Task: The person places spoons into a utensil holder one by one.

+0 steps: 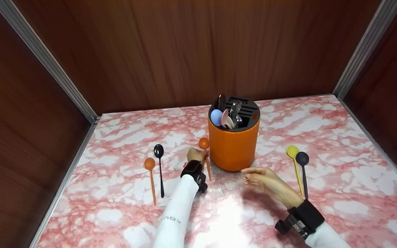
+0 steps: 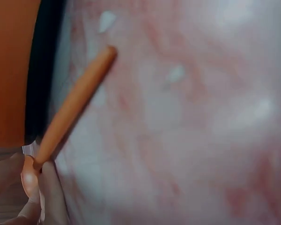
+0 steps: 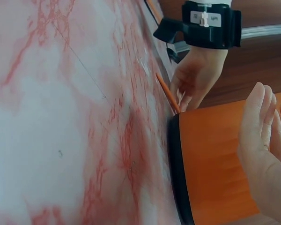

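Note:
Beside the orange cutlery holder [image 1: 233, 150], my left hand [image 1: 196, 155] pinches an orange spoon [image 1: 204, 143] near the neck below its bowl. In the left wrist view the spoon's handle [image 2: 75, 105] slants away from the fingers, close to the holder's dark base. My right hand [image 1: 265, 181] is in front of the holder's right side, holding nothing, its fingers loosely extended. The right wrist view shows this hand [image 3: 262, 145] against the holder's orange wall [image 3: 215, 164]. Several spoons stand in the holder's dark slotted top, among them a light blue one [image 1: 216, 117] and a pink one [image 1: 224, 117].
To the left lie another orange spoon [image 1: 150, 164] and a shiny black spoon [image 1: 159, 151]. A yellow spoon [image 1: 292, 151] and a dark spoon [image 1: 302, 158] lie on the right. Brown wood-look panels [image 1: 171, 51] enclose the red-and-white marbled table [image 1: 115, 186] at the back and sides.

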`<state>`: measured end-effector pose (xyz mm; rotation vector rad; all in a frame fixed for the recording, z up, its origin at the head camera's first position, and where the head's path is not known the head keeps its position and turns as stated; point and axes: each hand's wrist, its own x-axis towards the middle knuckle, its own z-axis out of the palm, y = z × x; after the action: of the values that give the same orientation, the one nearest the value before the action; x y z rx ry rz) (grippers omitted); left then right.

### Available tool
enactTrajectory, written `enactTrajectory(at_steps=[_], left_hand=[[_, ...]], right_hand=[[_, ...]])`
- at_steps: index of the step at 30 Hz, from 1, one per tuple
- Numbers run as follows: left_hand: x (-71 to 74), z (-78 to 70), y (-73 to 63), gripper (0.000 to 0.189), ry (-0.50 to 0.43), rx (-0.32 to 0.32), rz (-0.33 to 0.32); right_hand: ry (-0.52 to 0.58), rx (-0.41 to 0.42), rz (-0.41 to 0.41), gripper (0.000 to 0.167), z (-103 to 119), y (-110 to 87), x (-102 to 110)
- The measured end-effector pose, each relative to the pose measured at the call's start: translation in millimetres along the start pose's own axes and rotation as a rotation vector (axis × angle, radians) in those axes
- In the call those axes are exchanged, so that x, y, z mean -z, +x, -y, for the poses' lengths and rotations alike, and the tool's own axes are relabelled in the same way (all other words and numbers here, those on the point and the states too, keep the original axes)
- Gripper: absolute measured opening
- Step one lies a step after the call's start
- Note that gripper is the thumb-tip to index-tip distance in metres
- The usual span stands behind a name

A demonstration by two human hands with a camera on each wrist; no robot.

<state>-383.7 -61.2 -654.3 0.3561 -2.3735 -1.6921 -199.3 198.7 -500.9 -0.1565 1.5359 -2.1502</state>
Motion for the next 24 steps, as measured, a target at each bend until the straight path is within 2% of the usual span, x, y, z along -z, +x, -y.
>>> enactTrajectory(at_steps=[2, 5, 7, 8, 12, 15, 16, 19, 21, 23, 24], left_hand=[[10.5, -24.7, -13.7, 0.025, -0.004, 0.041, 0.012], [19.9, -50.5, -27.1, 0.019, 0.021, 0.16, 0.06], [13.1, -42.1, -20.8, 0.02, 0.096, 0.124, 0.017], [9.7, -34.7, -15.7, 0.02, 0.131, 0.116, 0.023], [-12.1, 16.9, 18.1, 0.019, 0.254, -0.001, -0.051], [-14.5, 28.9, 26.3, 0.016, 0.257, -0.03, -0.055], [-12.3, 27.1, 25.3, 0.015, 0.236, -0.02, -0.037], [-2.4, 8.3, 10.7, 0.01, 0.168, 0.006, -0.008], [2.1, 2.7, 6.0, 0.009, 0.116, 0.053, 0.022], [1.3, 3.9, 4.9, 0.007, 0.048, 0.056, -0.004], [0.7, 7.5, 7.7, 0.009, 0.006, 0.082, 0.002]], right_hand=[[0.006, -0.004, -0.001, 0.02, -0.5, 0.3, -0.2], [0.008, -0.007, -0.003, 0.02, -0.4, -0.4, -0.3], [0.007, -0.006, -0.001, 0.019, -0.2, -1.2, -0.2], [0.007, -0.004, 0.001, 0.019, 0.0, -1.7, -0.3], [0.022, 0.004, 0.021, 0.02, -0.4, -3.1, 0.1], [0.029, 0.008, 0.033, 0.021, -1.1, -4.0, 0.6], [0.025, 0.01, 0.036, 0.021, -1.2, -4.2, 0.6], [0.029, 0.008, 0.041, 0.022, -1.6, -4.0, 0.6], [0.03, 0.002, 0.04, 0.021, -1.8, -3.5, 0.3], [0.028, -0.007, 0.03, 0.02, -2.0, -2.8, -0.7], [0.024, -0.013, 0.021, 0.02, -2.1, -2.6, -1.2]])
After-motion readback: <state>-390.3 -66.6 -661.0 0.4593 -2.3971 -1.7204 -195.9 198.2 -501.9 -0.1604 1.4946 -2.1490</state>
